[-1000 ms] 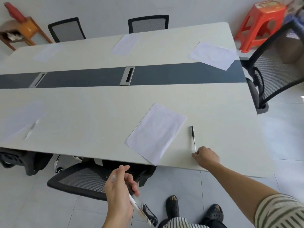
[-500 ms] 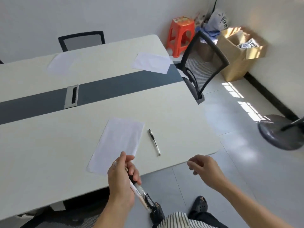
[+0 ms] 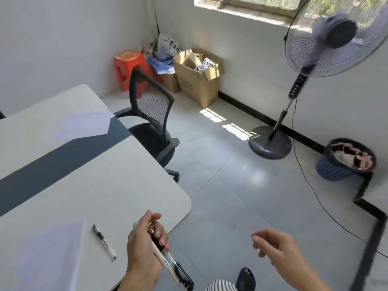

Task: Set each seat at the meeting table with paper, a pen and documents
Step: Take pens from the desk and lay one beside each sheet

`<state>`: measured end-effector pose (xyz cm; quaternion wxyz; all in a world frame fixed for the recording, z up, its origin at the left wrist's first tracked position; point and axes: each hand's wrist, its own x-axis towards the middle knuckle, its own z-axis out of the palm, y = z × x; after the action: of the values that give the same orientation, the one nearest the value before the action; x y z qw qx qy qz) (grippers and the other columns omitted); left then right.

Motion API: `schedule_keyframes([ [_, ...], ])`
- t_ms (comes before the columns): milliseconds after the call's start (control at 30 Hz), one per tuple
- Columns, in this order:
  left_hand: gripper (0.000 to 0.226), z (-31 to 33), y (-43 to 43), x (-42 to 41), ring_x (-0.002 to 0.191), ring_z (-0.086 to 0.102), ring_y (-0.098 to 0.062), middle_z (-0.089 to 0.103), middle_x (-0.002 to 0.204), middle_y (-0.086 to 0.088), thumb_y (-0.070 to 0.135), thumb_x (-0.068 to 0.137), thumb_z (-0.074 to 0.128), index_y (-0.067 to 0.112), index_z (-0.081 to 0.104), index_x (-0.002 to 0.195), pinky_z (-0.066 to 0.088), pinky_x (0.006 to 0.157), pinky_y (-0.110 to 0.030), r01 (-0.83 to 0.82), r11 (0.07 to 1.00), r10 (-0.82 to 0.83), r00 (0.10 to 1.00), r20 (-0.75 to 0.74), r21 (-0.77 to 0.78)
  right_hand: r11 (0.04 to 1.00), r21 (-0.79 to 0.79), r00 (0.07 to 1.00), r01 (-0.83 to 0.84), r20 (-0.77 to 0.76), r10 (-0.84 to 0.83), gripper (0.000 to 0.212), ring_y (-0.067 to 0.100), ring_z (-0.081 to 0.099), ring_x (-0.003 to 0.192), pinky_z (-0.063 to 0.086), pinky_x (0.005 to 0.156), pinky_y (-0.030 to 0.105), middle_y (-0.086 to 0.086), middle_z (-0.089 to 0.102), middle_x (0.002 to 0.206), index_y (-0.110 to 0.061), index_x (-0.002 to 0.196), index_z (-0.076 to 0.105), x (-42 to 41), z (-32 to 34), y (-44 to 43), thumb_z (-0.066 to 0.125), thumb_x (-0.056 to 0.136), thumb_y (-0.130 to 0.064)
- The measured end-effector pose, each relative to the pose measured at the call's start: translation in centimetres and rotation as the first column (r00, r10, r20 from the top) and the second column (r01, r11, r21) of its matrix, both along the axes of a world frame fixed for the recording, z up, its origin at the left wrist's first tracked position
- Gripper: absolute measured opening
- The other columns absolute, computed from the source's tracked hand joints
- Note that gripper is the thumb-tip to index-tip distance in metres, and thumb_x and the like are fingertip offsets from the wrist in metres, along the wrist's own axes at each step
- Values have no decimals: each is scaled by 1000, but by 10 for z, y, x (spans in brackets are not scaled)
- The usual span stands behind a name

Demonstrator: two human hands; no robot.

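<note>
White pens in the grip: a bundle of pens [image 3: 167, 263] with white barrels and dark caps is held in the left hand [image 3: 144, 248]; the grip is closed round the barrels, and the caps are pointed down towards the person.
Left hand: it is held over the near corner of the tabletop [image 3: 105, 185], at its edge.
Right hand [image 3: 275, 252]: nothing is gripped; the fingers are loosely curled and the grip is left open, above the floor and off the tabletop.
Single pen [image 3: 104, 242]: it is laid flat on the tabletop, just beside the right edge of the near sheet of paper [image 3: 48, 255] and apart from the left hand.
Far sheet of paper [image 3: 84, 124]: it is laid at the end of the tabletop, partly over the dark strip [image 3: 52, 164], near a black mesh chair [image 3: 151, 106].
Room: a standing fan [image 3: 333, 34], a filled waste basket [image 3: 346, 162], a cardboard box [image 3: 197, 80] and an orange stool [image 3: 130, 66] are seen along the walls.
</note>
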<state>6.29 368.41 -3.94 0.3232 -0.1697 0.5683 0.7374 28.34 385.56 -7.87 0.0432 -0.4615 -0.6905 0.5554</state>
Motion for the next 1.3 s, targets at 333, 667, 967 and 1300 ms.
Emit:
schedule_keyframes([
  [333,22,-4,160,22,28,30,-12,32,42,1,21,97,46,6,53,82,28,31,-18,103,994,-103,995,12,-44,994,11,994,105,-41,-105,10,10,63,55,40,46,9,2,72,69,-13,80,71,19,0,166,66,87,-8],
  [667,25,-23,288,-96,27,29,-10,31,40,3,26,96,47,8,54,81,25,29,-18,52,997,-51,999,14,-61,995,10,994,97,-45,-96,9,8,61,53,39,46,9,7,73,71,-13,80,72,-95,-13,305,68,86,-7],
  [967,28,20,424,-238,31,31,-11,32,44,2,28,96,50,9,58,77,27,33,-19,80,997,-81,993,-88,-11,996,72,994,54,-98,-46,9,12,63,56,38,46,9,8,72,71,-14,83,71,-236,29,437,66,87,-8],
  [1300,36,0,518,-361,30,31,-13,32,44,0,35,97,45,5,58,82,28,32,-21,-179,981,174,982,-70,-80,982,40,980,-187,-61,189,6,12,66,57,41,49,11,1,74,71,-18,83,73,-407,3,581,69,86,-14],
])
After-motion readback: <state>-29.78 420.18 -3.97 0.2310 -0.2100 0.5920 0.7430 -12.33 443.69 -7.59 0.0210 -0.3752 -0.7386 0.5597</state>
